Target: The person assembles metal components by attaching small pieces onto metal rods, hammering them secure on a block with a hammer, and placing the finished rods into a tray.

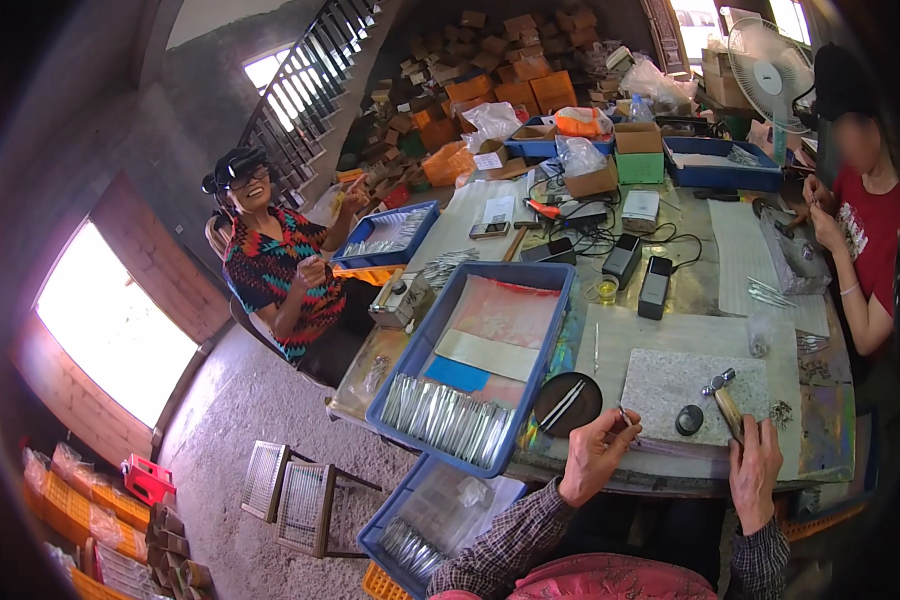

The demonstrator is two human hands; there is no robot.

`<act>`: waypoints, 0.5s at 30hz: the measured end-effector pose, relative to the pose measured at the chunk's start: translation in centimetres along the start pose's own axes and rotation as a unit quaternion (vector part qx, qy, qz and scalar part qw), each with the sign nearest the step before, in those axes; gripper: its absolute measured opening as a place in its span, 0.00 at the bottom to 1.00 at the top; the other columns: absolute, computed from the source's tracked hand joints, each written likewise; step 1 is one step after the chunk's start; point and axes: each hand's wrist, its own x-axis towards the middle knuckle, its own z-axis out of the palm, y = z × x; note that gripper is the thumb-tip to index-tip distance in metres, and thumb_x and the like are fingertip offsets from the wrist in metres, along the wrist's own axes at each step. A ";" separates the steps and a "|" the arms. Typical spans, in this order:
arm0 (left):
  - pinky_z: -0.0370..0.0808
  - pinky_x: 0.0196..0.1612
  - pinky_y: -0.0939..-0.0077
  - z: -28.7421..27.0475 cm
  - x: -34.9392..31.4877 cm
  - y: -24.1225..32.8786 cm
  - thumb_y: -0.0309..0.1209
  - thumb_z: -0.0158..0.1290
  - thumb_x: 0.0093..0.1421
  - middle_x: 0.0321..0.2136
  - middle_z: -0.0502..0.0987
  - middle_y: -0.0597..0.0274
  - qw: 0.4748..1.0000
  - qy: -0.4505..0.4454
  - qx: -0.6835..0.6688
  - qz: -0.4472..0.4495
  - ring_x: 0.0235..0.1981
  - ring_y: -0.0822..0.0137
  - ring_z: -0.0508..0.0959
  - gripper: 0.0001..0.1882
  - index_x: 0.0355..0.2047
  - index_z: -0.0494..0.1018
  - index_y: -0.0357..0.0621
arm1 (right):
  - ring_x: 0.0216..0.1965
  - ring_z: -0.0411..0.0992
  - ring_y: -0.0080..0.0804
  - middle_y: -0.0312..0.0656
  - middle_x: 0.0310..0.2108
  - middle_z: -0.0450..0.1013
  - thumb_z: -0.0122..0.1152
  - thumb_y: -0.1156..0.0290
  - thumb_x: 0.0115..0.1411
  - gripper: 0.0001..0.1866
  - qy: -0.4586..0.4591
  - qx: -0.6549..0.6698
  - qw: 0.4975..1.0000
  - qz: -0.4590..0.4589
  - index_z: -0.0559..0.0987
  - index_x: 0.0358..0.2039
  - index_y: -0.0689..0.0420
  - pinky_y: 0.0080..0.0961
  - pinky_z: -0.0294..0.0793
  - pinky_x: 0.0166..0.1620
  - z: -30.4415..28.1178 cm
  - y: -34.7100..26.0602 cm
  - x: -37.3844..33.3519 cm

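Observation:
My right hand (756, 468) grips the lower end of a small hammer (728, 405) with a wooden handle. Its metal head rests over the right part of a speckled grey stone block (660, 385). Just left of the block, my left hand (598, 452) is closed in a pinch; a small dark bit shows at the fingertips, too small to name. A round black lump (689, 420) sits on the block between my hands. Beside my left hand lies a round black dish (552, 416) with thin silvery metal strips (567, 400) in it.
A blue tray (560, 335) with many silvery metal pieces stands at left; another blue tray (375, 535) is below it. Small metal bits (781, 413) lie right of the block. Black devices (655, 287) and cables stand beyond. Two people (270, 265) (870, 230) sit at the table.

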 end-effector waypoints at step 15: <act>0.75 0.33 0.81 0.6 0.2 0.0 0.19 0.55 0.60 0.28 0.78 0.63 0.998 0.021 -0.032 -0.044 0.29 0.74 0.77 0.05 0.37 0.76 0.35 | 0.39 0.69 0.52 0.50 0.36 0.67 0.64 0.77 0.49 0.22 -0.012 -0.005 1.000 0.007 0.72 0.46 0.59 0.43 0.72 0.38 -0.8 0.4 0.2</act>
